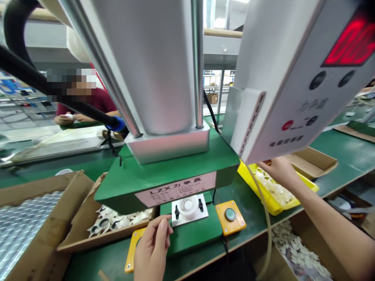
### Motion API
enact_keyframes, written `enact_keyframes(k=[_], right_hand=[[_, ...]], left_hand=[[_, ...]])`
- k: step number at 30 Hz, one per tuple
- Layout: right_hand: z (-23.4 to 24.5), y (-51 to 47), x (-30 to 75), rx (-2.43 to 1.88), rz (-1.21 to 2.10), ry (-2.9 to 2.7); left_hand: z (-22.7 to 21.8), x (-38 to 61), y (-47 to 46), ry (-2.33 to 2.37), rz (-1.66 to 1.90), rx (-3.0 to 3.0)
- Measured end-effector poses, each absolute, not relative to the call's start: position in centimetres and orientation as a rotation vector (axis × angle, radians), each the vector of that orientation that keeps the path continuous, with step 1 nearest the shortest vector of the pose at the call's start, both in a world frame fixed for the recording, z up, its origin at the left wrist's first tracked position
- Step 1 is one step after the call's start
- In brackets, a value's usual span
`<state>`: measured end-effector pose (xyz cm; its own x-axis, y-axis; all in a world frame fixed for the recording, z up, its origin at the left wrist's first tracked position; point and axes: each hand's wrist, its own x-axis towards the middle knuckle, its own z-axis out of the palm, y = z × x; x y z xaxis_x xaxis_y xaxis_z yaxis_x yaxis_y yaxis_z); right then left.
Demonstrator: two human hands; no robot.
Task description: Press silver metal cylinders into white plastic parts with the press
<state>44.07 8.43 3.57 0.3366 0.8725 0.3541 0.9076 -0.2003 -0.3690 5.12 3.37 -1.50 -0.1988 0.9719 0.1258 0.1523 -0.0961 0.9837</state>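
My left hand [154,244] is beside the left edge of a metal fixture plate [175,220], thumb and fingers pressed together; whatever they pinch is too small to make out. In the fixture sits a round white plastic part [188,207], under the green press head [164,171]. Over on the right, my right hand [279,169] reaches over a yellow bin [275,208] of white plastic pieces [278,187]. The control box partly hides its fingers.
Yellow button boxes [238,224] flank the press base. A control box [272,97] with red digits overhangs the right. Cardboard boxes [68,234] with white parts stand left; another box of white pieces [301,249] sits low right. A co-worker [99,103] sits across, holding something white.
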Motion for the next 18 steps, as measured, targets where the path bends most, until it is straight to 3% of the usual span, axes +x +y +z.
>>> enact_keyframes(k=[9,18], right_hand=[[4.9,3.2,29.2,-1.242,-0.344,-2.153],[4.6,5.5,24.3,-0.997,-0.511,-2.635]], left_hand=[[-1.9,5.1,3.0,1.484,1.317,1.429],[-2.5,4.6,2.7,1.473,1.307,1.469]])
